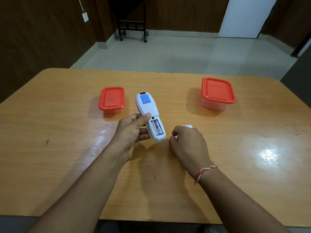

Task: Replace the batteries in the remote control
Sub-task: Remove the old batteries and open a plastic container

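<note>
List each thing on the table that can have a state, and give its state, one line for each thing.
remote control: face down, held by the left hand, battery compartment open
battery: seated in the compartment
battery cover: off the remote, under the right hand
left container: lid on
right container: lid on

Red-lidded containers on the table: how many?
2. One red-lidded container sits left of the remote; the other sits far right. Both closed, contents hidden.
</note>
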